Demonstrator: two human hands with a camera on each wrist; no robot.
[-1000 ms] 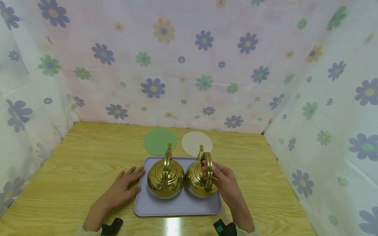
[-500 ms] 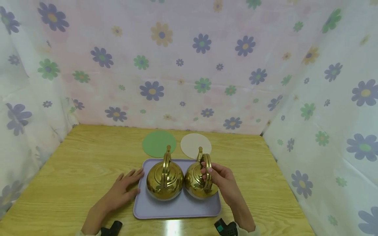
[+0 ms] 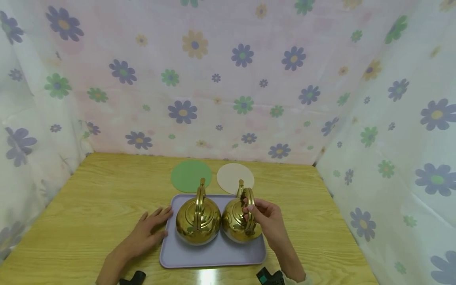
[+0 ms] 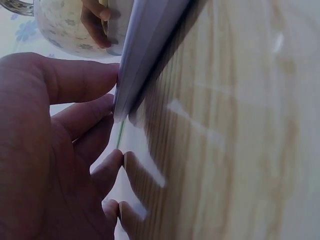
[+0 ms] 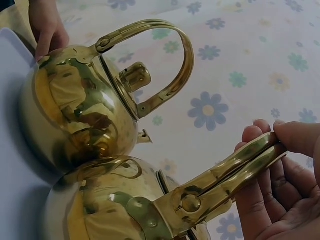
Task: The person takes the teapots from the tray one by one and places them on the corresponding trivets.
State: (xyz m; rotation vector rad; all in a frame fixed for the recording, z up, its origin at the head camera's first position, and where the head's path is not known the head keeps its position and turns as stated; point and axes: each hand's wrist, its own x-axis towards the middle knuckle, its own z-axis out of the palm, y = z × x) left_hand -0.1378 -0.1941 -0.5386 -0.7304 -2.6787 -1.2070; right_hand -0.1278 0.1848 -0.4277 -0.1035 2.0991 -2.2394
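Two gold-coloured metal kettles stand side by side on a lilac tray (image 3: 213, 258), spouts toward the far side. My right hand (image 3: 272, 223) grips the raised handle (image 5: 225, 175) of the right kettle (image 3: 233, 227), thumb on one side and fingers round the other. That kettle rests on the tray, against or very close to the left kettle (image 3: 187, 227), whose arched handle (image 5: 187, 55) stands free. At the tray's left edge, my left hand (image 3: 144, 235) lies with fingers extended. Its thumb (image 4: 82, 80) and a fingertip touch the tray's rim (image 4: 137, 60).
Beyond the tray lie a green round mat (image 3: 189, 174) and a cream round mat (image 3: 231, 175), side by side on the wood-grain table (image 3: 117, 198). A flower-printed curtain (image 3: 213, 91) encloses the table's back and sides.
The whole scene sits slightly lower in the head view now. Both hands keep their places at the right kettle's handle and the tray edge, and the kettles stay on the tray.
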